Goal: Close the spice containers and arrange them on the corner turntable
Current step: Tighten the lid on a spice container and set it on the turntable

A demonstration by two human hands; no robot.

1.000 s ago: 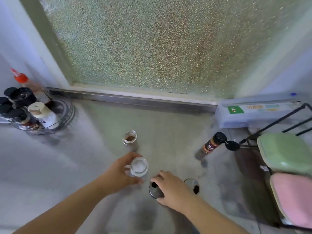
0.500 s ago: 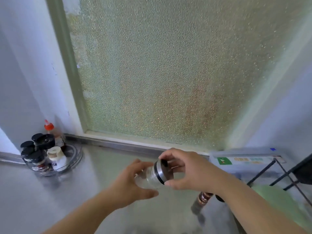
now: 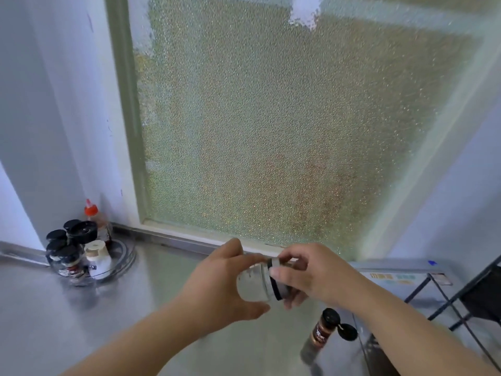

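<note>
A small clear glass spice jar with white contents is held tilted in the air in front of the window. My left hand grips its body from the left. My right hand holds the silver and black lid on the jar's mouth, fingers curled round it. The clear corner turntable stands at the far left and carries several black-capped jars, a white bottle and a red-capped bottle. A brown spice bottle with its black flip cap open stands below my right hand.
A frosted window fills the back. The steel counter runs below it. A flat box lies at the right by a black wire rack.
The view has tilted up. Both hands lifted the jar and lid off the counter; the lid, picked up by my right hand, now sits on the jar's mouth.
</note>
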